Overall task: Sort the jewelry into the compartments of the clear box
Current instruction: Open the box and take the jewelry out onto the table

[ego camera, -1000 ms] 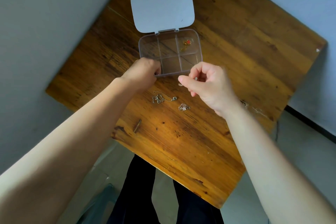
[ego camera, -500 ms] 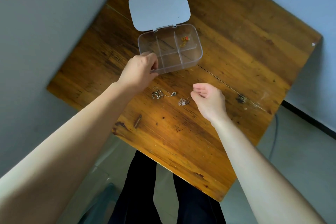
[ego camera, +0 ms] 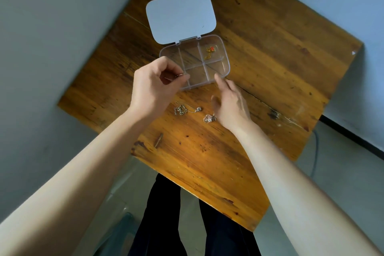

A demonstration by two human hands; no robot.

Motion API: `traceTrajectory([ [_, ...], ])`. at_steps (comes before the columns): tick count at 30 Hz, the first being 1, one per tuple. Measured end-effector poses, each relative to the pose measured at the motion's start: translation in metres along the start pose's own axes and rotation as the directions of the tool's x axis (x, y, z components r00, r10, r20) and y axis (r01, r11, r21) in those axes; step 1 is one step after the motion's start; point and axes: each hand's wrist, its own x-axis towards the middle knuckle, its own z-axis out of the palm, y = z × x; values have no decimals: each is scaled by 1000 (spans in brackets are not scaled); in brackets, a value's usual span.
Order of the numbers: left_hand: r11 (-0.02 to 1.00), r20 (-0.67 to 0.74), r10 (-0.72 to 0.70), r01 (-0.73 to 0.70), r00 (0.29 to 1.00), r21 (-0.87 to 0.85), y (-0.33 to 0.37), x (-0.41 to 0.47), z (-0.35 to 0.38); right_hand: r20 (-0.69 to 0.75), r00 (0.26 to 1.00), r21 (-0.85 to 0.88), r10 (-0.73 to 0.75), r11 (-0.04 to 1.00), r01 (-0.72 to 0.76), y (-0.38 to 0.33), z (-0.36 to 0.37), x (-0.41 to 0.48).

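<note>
Done: we count one piece sorted, a gold pendant with a red stone, lying in the far right compartment of the box.
In hand: our left hand pinches a small dark piece between thumb and finger, just over the near left corner of the box; what kind of piece it is we cannot tell.
Right hand: our right hand is loose, fingers apart and gripping nothing, its fingertips close to the near right edge of the box.
Left to sort: a silver chain and a pink cluster lie on the tabletop, near each other but apart, between the box and us; the cluster is just beside our right wrist.
Free room: the other compartments look bare through the clear plastic, so we judge there is a place for every piece.
Progress: we judge the job under half done.
Around: the lid lies swung back flat beyond the box, out of our way.
In the way: nothing blocks the box; only our own left hand hides its near left corner.
</note>
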Motion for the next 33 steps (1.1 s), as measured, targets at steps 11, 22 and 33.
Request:
traceTrajectory([
  [11,940,64,-262,269,963,-210,-8,-75,35,-9,1000,101,6,995,-5,9,9,0],
  [22,936,13,115,-112,993,335,-38,-49,25,-65,997,78,31,997,-26,13,4,4],
  [33,783,168,-103,-25,980,622,-69,-11,39,-143,973,-292,-179,947,131,-25,-35,96],
])
